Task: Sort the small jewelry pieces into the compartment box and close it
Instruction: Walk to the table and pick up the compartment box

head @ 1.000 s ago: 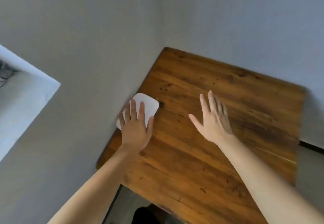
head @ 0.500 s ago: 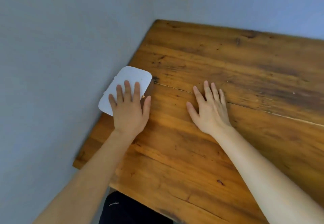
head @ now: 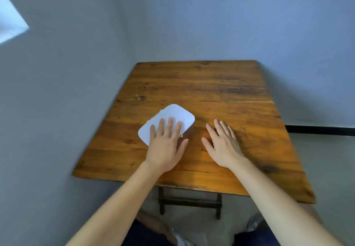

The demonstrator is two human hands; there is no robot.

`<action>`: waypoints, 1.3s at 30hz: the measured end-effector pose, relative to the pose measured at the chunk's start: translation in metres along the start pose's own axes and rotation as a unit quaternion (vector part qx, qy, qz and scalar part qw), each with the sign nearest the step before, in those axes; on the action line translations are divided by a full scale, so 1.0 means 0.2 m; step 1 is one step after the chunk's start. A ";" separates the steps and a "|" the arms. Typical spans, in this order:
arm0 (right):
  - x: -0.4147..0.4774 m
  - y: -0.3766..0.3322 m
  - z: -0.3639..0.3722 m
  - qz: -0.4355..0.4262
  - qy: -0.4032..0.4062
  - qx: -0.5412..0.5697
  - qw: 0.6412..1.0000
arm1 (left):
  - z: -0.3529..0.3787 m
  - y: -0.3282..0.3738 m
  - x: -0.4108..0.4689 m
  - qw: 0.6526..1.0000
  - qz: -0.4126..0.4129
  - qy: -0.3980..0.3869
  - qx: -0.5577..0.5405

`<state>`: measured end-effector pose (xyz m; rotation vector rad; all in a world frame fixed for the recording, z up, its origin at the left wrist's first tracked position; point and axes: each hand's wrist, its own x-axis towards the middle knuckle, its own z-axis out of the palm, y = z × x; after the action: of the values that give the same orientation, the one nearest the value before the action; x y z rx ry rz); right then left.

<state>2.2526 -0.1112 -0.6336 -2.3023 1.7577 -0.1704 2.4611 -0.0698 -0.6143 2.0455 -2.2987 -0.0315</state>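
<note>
A square wooden table [head: 201, 95] fills the middle of the view, its planks amber-brown and glossy, marked with dark knots and a pale seam running across. Grey-blue walls [head: 211, 18] close it in at 9 and 12 o'clock, and a dark crossbar [head: 190, 201] of the frame shows under the near edge. The white compartment box [head: 175, 116], smooth, matte and round-cornered, lies closed on the tabletop left of centre, turned at an angle, a small brass-coloured clasp [head: 181, 136] on its near side. The left hand [head: 165, 147] lies flat on the lid with fingers spread, gripping nothing. At 3 o'clock from it, the right hand [head: 223, 145] rests open, palm down on bare wood just beside the box, empty.
</note>
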 end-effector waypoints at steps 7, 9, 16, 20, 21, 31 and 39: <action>-0.15 -0.04 -0.06 -0.015 0.018 0.067 0.998 | -0.01 -0.02 -0.14 0.998 0.040 0.022 -0.037; -0.15 -0.08 -0.06 -0.037 0.021 0.080 0.996 | 0.01 -0.07 -0.16 0.998 0.020 0.025 -0.048; -0.11 -0.13 0.00 -0.055 0.019 0.127 0.990 | 0.01 -0.17 -0.12 0.990 0.009 0.066 -0.125; -0.09 -0.15 0.01 -0.057 0.032 0.150 0.987 | 0.02 -0.20 -0.11 0.987 0.020 0.078 -0.141; -0.08 -0.16 0.02 -0.061 0.038 0.159 0.985 | 0.03 -0.21 -0.11 0.985 0.025 0.085 -0.147; 0.07 -0.30 -0.08 -0.100 0.096 0.219 0.966 | -0.08 -0.24 -0.14 0.918 -0.021 0.208 -0.336; 0.28 -0.48 -0.20 -0.118 0.089 0.226 0.963 | -0.08 -0.26 -0.18 0.904 -0.041 0.264 -0.334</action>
<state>2.3486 -0.1467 -0.5734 -2.1911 1.3274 -0.7576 2.5180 -0.0403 -0.6026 1.5425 -1.5724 -0.2094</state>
